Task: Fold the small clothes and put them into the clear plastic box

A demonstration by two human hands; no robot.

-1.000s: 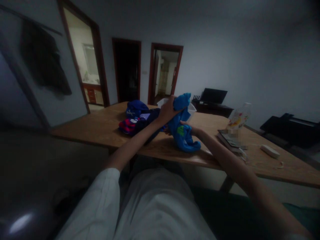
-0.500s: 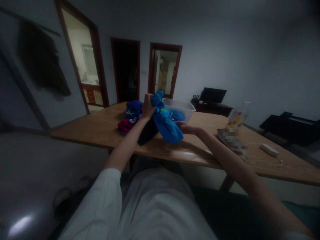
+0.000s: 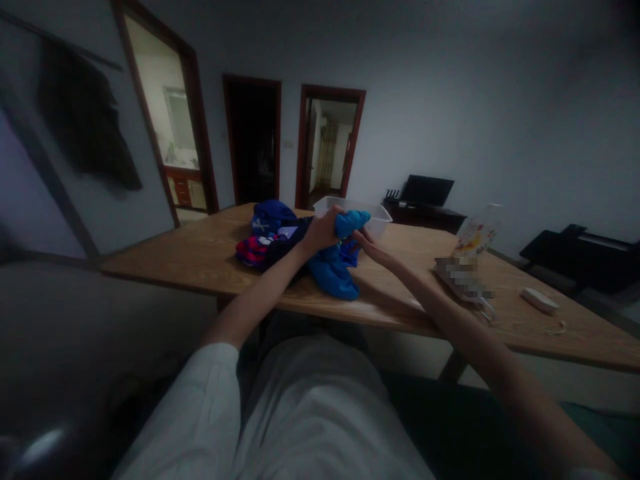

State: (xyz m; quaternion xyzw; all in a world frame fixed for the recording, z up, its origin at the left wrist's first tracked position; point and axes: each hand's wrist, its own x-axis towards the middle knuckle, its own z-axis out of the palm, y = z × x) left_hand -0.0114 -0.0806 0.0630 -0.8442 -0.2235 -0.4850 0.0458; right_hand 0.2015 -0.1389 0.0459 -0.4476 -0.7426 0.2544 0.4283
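Note:
My left hand (image 3: 321,230) is closed around a bunched, bright blue cloth garment (image 3: 334,275), over the near side of the table. One end of the garment pokes out past my fist, and its lower part hangs to the tabletop. My right hand (image 3: 369,245) is beside that end, its bent fingers against the fabric. Just left of my left hand lie a black cloth (image 3: 280,252), a red striped cloth (image 3: 250,251) and a dark blue cloth with a white print (image 3: 273,217). A darker blue piece (image 3: 350,255) shows between my hands, partly hidden.
Behind my hands stands a clear plastic bin (image 3: 377,217) on the wooden table (image 3: 405,267). Farther right are a bottle with a floral print (image 3: 477,233), a blurred-out item (image 3: 463,279) and a white oblong object (image 3: 539,300) with a cord.
My left hand has moved right and slightly down with the blue garment, now close to my right hand. The garment is more bunched, its lower part sunk onto the table.

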